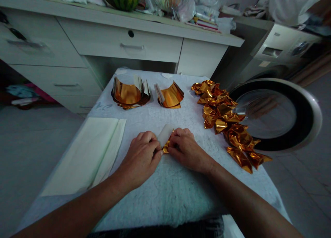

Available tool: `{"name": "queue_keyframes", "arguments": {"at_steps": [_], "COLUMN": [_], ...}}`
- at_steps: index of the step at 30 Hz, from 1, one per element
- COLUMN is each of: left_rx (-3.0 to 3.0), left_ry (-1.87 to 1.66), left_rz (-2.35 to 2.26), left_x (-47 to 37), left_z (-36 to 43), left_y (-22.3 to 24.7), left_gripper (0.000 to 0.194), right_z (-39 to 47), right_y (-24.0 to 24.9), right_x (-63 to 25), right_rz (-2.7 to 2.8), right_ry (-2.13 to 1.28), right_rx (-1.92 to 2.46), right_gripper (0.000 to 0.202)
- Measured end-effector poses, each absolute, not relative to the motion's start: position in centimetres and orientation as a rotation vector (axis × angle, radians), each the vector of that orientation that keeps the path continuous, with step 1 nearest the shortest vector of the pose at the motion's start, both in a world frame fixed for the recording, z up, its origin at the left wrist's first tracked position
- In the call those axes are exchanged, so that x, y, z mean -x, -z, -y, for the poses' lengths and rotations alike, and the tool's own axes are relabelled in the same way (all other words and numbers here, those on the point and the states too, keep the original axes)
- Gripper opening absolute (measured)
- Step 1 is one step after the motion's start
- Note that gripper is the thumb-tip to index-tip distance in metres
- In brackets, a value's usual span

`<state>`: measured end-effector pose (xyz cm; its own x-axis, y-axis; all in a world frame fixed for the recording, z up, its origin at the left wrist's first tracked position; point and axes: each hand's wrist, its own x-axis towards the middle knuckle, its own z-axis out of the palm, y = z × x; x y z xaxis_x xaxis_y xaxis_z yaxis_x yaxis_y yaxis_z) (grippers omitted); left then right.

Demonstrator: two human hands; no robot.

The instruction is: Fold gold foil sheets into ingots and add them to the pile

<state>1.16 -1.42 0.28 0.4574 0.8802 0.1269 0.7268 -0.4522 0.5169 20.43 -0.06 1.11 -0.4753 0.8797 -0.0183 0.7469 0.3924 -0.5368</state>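
Close together, a small gap between them, the left hand (144,152) and right hand (187,149) were pinched on a small gold foil (167,147), shiny and creased, near the middle of the table (160,196), whose pale cover (181,207) looked soft and nubbly. A flat, whitish strip (165,134) stuck out between them toward the far edge. Smooth white paper (80,155) lay in a layered oblong along the left edge. Crumpled, pointed foil bows (219,109), glossy and coppery, trailed down the right edge. Near the far edge sat two curled metallic stacks, the larger stack (126,93) toward the far left corner, the smaller stack (172,95) beside it. Beyond rose flat-fronted drawers (98,31).
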Motion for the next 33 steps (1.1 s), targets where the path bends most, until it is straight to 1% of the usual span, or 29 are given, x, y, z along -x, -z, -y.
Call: {"name": "queue_keyframes", "arguments": {"at_steps": [7, 33], "left_rx": [-2.312, -2.411], "left_ry": [-0.54, -0.451], "left_rz": [-1.409, -1.439], "left_x": [-1.3, -1.79], "left_z": [1.49, 1.68], "left_y": [-0.24, -0.12], "left_gripper": [0.011, 0.015], "right_z": [0.09, 0.33], "right_y": [-0.82, -0.19], "right_x": [-20.17, -19.83], "right_rz": [2.301, 2.262], "right_ry": [-0.707, -0.64], "right_rx": [1.468, 1.501], "right_gripper": [0.012, 0.014]}}
